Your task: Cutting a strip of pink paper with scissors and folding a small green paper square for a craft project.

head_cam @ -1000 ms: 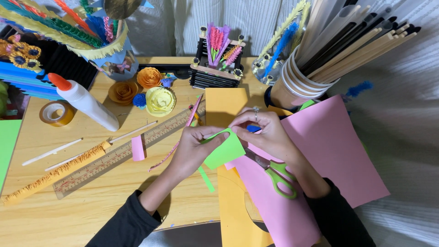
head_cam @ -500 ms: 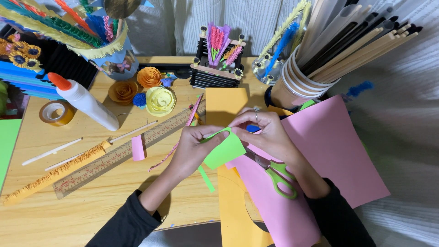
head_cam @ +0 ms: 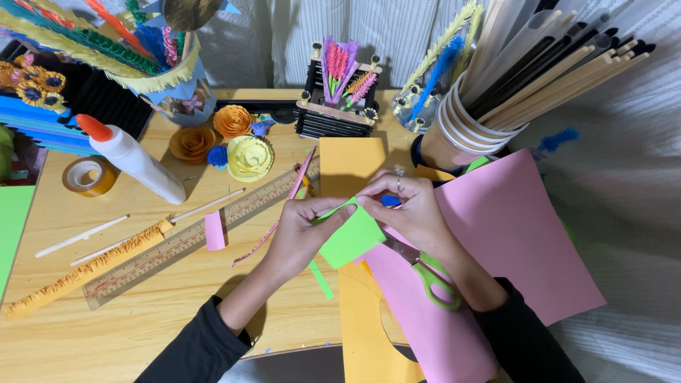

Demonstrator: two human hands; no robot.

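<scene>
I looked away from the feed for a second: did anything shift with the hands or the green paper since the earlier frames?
Nothing visibly changed. The left hand and right hand still pinch the green paper piece between them at its top edge, in the same spot above the pink sheet. The green-handled scissors, ruler and glue bottle lie where they were.

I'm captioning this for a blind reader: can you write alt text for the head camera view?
Two bare hands, left hand and right hand, pinch a small bright green paper piece between them above a wooden craft table. Green-handled scissors lie on a pink paper sheet under the right wrist; a clear plastic ruler and white glue bottle lie to the left.
</scene>
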